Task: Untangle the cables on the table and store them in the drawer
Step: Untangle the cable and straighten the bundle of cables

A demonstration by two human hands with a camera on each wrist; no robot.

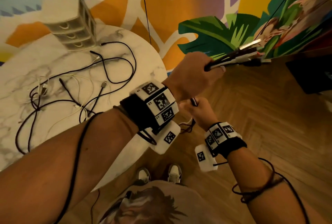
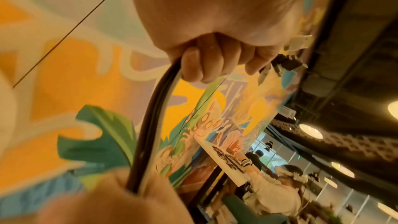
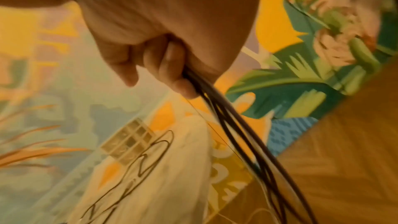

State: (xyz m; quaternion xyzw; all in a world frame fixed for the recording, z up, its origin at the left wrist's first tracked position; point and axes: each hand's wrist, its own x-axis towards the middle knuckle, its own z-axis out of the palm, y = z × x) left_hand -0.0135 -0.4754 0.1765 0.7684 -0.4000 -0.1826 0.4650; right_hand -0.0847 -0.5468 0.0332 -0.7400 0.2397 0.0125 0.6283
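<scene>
The drawer unit [image 1: 71,26] is standing at the far side of the table [image 1: 21,73] and serves as the reference point; its three drawer fronts are appearing closed. In front of the drawer unit, a tangle of loose cables [image 1: 75,87] is lying on the marble top, black leads crossing over thin white ones, with several plugs showing free at the ends. To the right of the drawer unit and clear of the table edge, the left hand [image 1: 195,76] is gripping a bundle of cables [image 1: 239,56] in a closed fist, the plug ends projecting past the fingers [image 2: 193,67]. Farther right of the drawer unit and lower, the right hand [image 1: 199,110] is pinching the same bundle, with the strands trailing down from it toward the floor; the right wrist view is showing the fingers [image 3: 183,86] curled round several dark strands. The bundle is consisting of black and white leads lying side by side and pulled fairly straight between the two hands. The step in hand is judged to be straightening and gathering the freed cables before storage. The task is judged partly done, since the tangle is lying unsorted on the table. The next move is calling for coiling the bundle compactly, bringing it to the drawer unit, and freeing one hand to open a drawer.
</scene>
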